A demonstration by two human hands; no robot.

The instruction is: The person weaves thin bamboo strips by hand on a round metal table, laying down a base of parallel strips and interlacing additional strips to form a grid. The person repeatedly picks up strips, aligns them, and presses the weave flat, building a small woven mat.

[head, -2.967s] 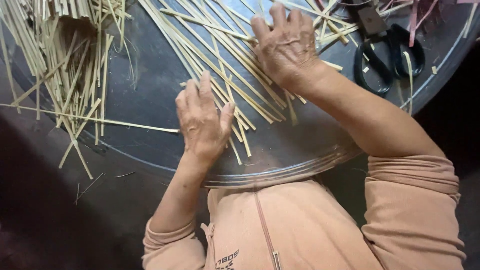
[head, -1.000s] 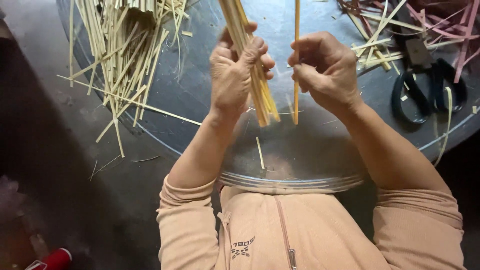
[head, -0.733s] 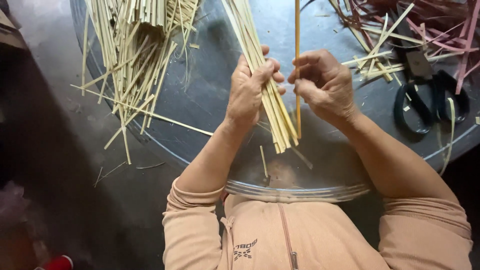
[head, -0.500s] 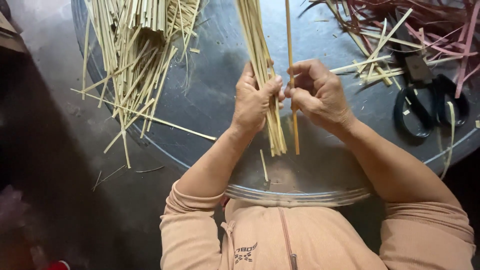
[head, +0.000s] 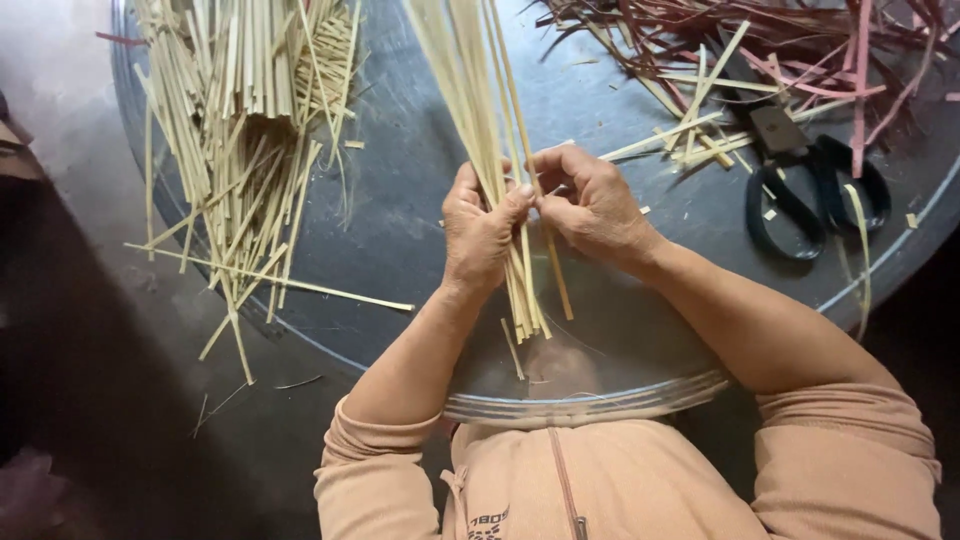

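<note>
Bamboo strips (head: 478, 130) are standing bunched in the left hand (head: 478, 235), while the right hand (head: 592, 203), at 3 o'clock, is pinching one, aligning it.

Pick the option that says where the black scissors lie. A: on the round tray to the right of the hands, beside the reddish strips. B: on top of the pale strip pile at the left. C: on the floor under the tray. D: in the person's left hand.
A: the black scissors lie on the round tray right of the right hand, beside the reddish strips.
</note>
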